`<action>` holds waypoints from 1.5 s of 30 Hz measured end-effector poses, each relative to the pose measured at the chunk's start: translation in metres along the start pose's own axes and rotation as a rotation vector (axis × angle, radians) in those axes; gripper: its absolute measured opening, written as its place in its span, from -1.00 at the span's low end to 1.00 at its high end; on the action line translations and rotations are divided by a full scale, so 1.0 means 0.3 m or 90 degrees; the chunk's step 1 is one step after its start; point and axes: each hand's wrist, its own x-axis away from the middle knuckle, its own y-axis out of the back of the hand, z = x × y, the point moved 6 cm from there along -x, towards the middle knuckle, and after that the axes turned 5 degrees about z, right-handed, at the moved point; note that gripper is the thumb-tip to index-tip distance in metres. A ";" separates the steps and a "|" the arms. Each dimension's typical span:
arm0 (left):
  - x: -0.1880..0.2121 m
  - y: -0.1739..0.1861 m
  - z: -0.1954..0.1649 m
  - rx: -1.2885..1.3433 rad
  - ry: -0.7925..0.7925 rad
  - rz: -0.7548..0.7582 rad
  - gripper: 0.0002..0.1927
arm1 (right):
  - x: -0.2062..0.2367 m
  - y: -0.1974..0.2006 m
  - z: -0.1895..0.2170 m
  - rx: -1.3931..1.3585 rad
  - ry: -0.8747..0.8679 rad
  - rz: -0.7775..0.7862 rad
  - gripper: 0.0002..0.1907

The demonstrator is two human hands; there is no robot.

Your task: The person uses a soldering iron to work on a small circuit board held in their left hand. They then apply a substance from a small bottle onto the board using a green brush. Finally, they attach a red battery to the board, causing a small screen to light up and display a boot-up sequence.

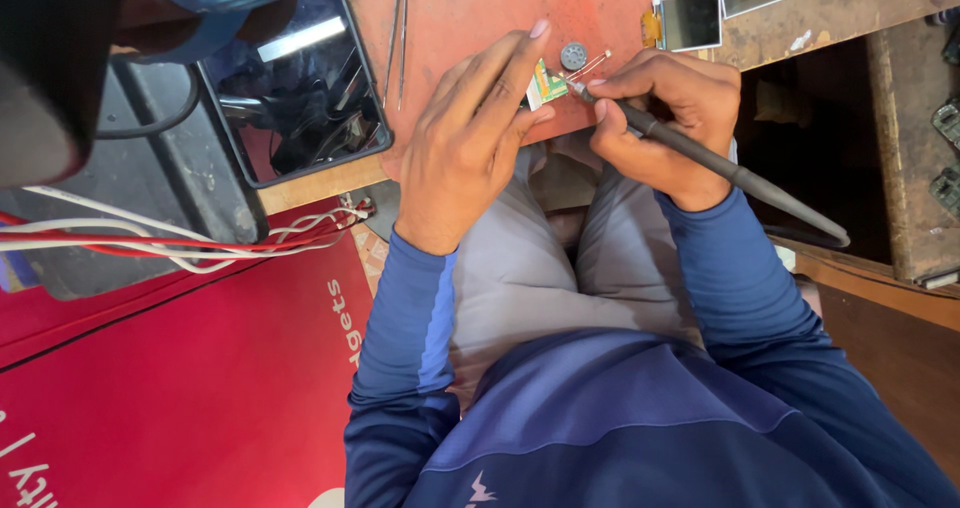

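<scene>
My left hand (pixel 468 138) lies flat on the red work mat (pixel 470 8), its fingers pressing down a small green circuit board (pixel 547 84) at the mat's near edge. My right hand (pixel 665 118) grips a dark soldering iron (pixel 700 158) like a pen, with the tip touching the board's right side. A small round grey part (pixel 573 56) with thin red wires lies just beyond the board. Both arms wear blue sleeves, and my grey-trousered knees are below the bench edge.
Metal tweezers (pixel 398 28) lie on the mat to the left. A dark glass phone panel (pixel 300 78) rests further left. Small display screens (pixel 688 22) sit at the back right. Red and white wires (pixel 200 240) cross a red surface at lower left.
</scene>
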 end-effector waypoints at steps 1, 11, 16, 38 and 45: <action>0.000 0.001 -0.001 0.001 -0.001 0.001 -0.41 | 0.000 0.000 0.000 -0.004 -0.002 -0.001 -0.90; -0.002 0.007 -0.008 -0.009 -0.003 -0.001 -0.41 | 0.000 -0.001 0.009 -0.008 0.005 0.003 -0.89; -0.001 0.008 -0.007 -0.005 -0.007 0.006 -0.40 | 0.003 -0.005 0.010 -0.003 -0.008 0.014 -0.90; 0.002 0.010 -0.009 -0.013 -0.003 0.007 -0.41 | -0.001 -0.012 0.014 0.014 0.001 0.009 -0.90; 0.001 0.011 -0.009 -0.013 -0.001 0.008 -0.39 | 0.007 -0.008 0.006 0.008 0.013 0.003 -0.90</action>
